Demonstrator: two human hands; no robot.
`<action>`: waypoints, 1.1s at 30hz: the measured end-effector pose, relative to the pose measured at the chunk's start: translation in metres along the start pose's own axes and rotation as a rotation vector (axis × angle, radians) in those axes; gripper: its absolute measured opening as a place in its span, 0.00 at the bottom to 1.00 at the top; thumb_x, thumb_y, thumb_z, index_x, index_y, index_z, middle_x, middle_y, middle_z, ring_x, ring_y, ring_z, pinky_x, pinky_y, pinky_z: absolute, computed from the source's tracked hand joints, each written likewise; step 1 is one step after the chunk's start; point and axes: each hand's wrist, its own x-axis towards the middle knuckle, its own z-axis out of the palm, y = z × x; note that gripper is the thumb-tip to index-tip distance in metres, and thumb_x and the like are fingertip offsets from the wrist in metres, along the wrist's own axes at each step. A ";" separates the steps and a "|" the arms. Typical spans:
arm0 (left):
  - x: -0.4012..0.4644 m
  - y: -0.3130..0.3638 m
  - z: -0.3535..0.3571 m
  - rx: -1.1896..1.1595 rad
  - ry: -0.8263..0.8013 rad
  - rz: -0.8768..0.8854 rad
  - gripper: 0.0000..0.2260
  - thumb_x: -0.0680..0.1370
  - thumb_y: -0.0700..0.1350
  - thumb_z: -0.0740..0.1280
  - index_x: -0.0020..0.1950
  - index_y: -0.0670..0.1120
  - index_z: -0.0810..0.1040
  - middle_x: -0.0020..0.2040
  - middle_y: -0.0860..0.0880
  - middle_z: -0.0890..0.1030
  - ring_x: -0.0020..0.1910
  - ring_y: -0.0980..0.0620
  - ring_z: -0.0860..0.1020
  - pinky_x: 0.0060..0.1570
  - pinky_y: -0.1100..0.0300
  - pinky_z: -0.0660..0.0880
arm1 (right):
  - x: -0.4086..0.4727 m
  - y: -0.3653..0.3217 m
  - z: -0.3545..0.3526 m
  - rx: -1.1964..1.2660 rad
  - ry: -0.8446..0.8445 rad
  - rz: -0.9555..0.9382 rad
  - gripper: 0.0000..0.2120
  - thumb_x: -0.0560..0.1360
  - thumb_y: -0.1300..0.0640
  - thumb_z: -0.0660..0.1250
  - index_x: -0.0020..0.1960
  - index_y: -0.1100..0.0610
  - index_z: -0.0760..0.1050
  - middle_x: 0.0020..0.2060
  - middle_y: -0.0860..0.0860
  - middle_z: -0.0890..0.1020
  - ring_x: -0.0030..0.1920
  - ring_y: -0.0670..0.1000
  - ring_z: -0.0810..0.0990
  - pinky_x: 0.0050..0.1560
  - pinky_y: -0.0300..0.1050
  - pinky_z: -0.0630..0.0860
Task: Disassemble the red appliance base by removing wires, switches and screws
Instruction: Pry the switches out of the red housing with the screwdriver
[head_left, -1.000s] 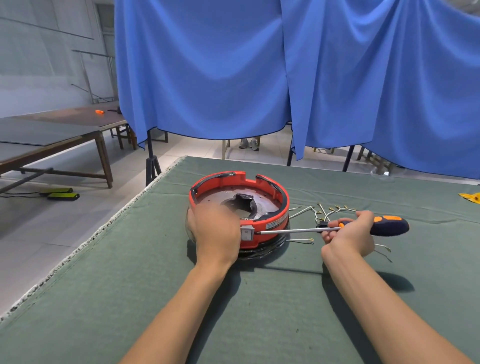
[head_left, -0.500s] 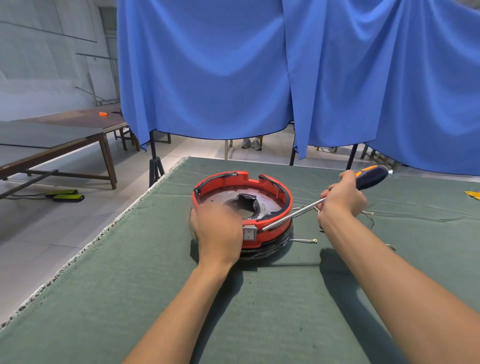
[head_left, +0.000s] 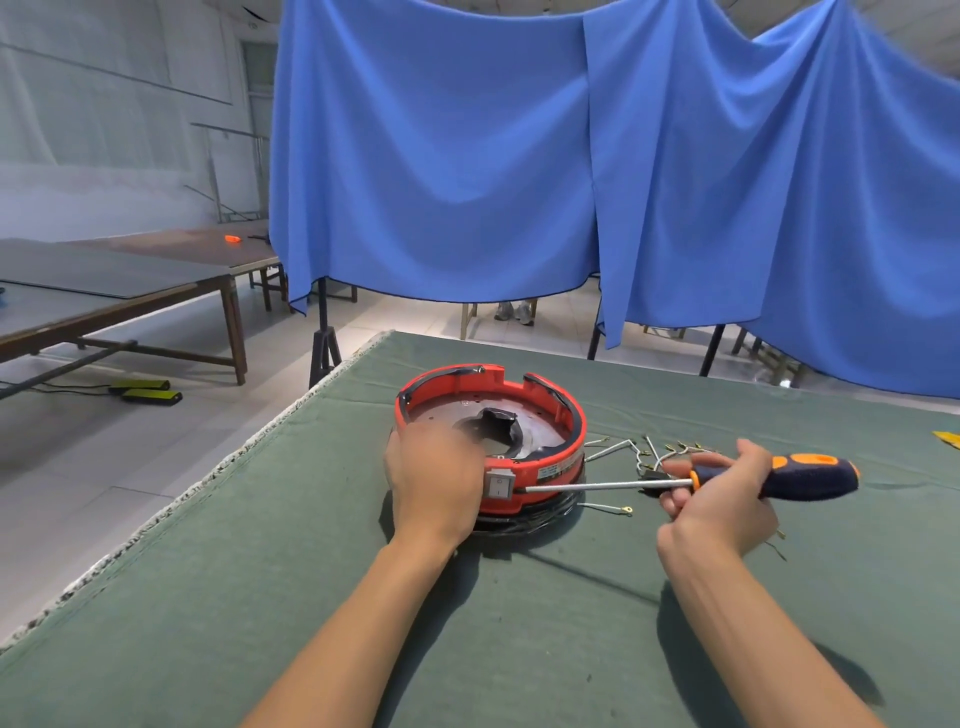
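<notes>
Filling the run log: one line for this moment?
left hand steadies red base | right hand holds screwdriver | tip beside switch

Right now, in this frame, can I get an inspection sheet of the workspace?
Surface: table under green cloth, frayed left edge.
Job's things: red appliance base, white rocker switch still in its near wall; screwdriver lying level, tip at the switch's right edge.
Clutter: loose wires with ring terminals right of the base.
Hands: left hand steadies the base's near-left rim; right hand grips the screwdriver.
Cables: black cord on the floor at left.
Surroundings: blue curtain, wooden tables at left.
</notes>
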 end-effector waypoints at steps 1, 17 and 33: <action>0.000 0.000 0.000 -0.006 0.006 -0.003 0.11 0.79 0.44 0.58 0.36 0.48 0.71 0.40 0.52 0.74 0.51 0.51 0.69 0.68 0.45 0.58 | 0.000 0.001 -0.002 0.004 0.005 0.001 0.16 0.72 0.51 0.62 0.29 0.59 0.68 0.18 0.54 0.76 0.15 0.49 0.60 0.21 0.33 0.56; 0.000 0.001 0.006 -0.032 0.019 -0.009 0.15 0.79 0.43 0.54 0.35 0.44 0.72 0.40 0.50 0.74 0.51 0.49 0.69 0.67 0.42 0.58 | 0.029 0.027 0.016 -0.059 0.163 0.172 0.16 0.70 0.52 0.64 0.29 0.57 0.64 0.17 0.50 0.68 0.16 0.49 0.64 0.22 0.33 0.55; 0.003 -0.003 0.004 -0.051 -0.021 0.009 0.16 0.75 0.47 0.50 0.34 0.45 0.73 0.39 0.51 0.75 0.50 0.51 0.68 0.67 0.43 0.57 | 0.041 0.037 0.044 -0.110 0.087 0.189 0.14 0.70 0.53 0.66 0.31 0.57 0.65 0.19 0.47 0.68 0.16 0.46 0.65 0.21 0.34 0.58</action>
